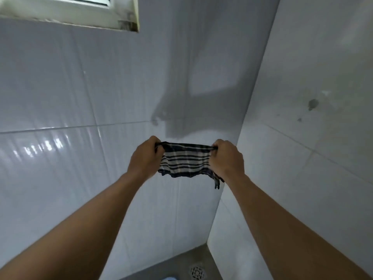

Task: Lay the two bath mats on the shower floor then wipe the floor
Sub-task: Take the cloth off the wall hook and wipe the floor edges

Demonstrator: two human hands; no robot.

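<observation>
A small dark-blue and white striped cloth (186,161) hangs stretched between both hands, held out at arm's length before the white tiled wall. My left hand (144,157) grips its upper left corner and my right hand (227,158) grips its upper right corner. A loose end dangles below my right hand. A strip of the grey shower floor (175,263) shows at the bottom of the frame. A sliver of something light blue (168,278) lies at the bottom edge; I cannot tell what it is.
A round metal floor drain (196,272) sits in the floor near the corner. White tiled walls meet in a corner (232,158) to the right of the cloth. A window frame (80,13) is at the upper left. Dark spots (312,104) mark the right wall.
</observation>
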